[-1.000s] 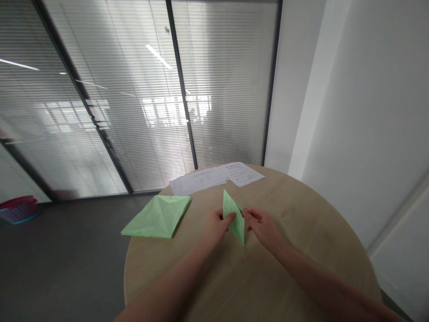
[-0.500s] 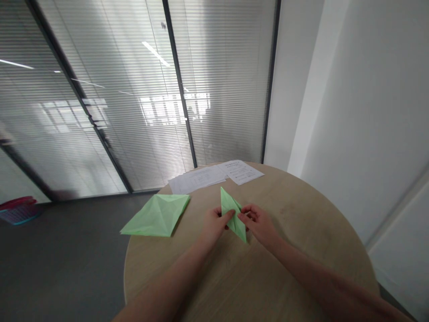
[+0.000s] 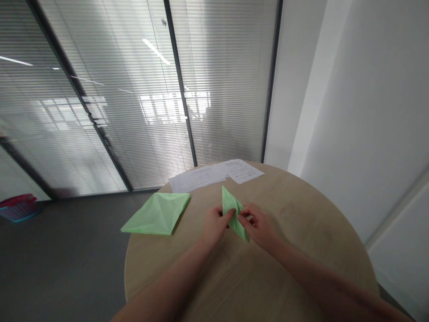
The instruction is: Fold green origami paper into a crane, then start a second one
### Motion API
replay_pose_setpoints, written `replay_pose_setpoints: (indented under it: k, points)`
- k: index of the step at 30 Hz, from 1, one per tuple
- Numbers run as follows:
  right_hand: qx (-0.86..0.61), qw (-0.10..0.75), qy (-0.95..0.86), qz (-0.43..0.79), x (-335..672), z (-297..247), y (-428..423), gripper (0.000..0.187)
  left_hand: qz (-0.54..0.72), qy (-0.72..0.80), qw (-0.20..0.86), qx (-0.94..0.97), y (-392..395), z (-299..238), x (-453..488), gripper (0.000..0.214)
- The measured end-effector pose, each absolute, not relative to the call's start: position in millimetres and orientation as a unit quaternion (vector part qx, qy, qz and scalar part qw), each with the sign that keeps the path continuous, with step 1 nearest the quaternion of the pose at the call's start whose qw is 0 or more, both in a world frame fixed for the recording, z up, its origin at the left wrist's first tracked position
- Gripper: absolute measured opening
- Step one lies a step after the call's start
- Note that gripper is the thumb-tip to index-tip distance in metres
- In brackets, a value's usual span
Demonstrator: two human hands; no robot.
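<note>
Above the round bench [image 3: 318, 232], as the head view shows, a folded green paper [image 3: 228, 200] is held between two bare hands, one pointed end up and away, the other slanting down toward the person. At its left side the left hand [image 3: 214, 222] has its fingers closed on it, thumb across the near face and the rest largely hidden behind. At its right edge the right hand [image 3: 259, 226] has thumb and forefinger drawn together on the paper, the other fingers loosely curled. A second ago these right fingers were at the paper's edge and its near face looked smoother; now the thumb has come onto that face, and a raised crease or flap shows beside it. This suggests that a layer is being worked rather than the whole piece moved, with the left hand steadying; whether the crease is pressed flat cannot be told. Left of the held paper, well apart, a larger green sheet [image 3: 157, 217] overhangs the bench edge, unmoved; beyond it lie white printed sheets [image 3: 201, 176].
</note>
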State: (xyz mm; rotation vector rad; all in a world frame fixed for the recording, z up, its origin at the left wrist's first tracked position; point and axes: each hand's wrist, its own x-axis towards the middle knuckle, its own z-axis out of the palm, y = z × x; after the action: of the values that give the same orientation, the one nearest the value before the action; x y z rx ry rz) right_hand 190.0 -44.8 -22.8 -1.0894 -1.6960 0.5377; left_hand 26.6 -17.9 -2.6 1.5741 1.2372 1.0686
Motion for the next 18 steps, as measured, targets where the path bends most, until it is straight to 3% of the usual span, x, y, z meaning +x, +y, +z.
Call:
replay_pose_setpoints:
  k: [11, 18]
  points:
    - [-0.473, 0.514, -0.616, 0.364, 187, -37, -33, 0.017, 0.419, 0.458, 0.488, 0.614, -17, -4, 27, 0.033]
    - [-0.464, 0.527, -0.607, 0.373, 188, -43, -27, 0.019, 0.412, 0.435, 0.504, 0.622, -18, -4, 28, 0.044]
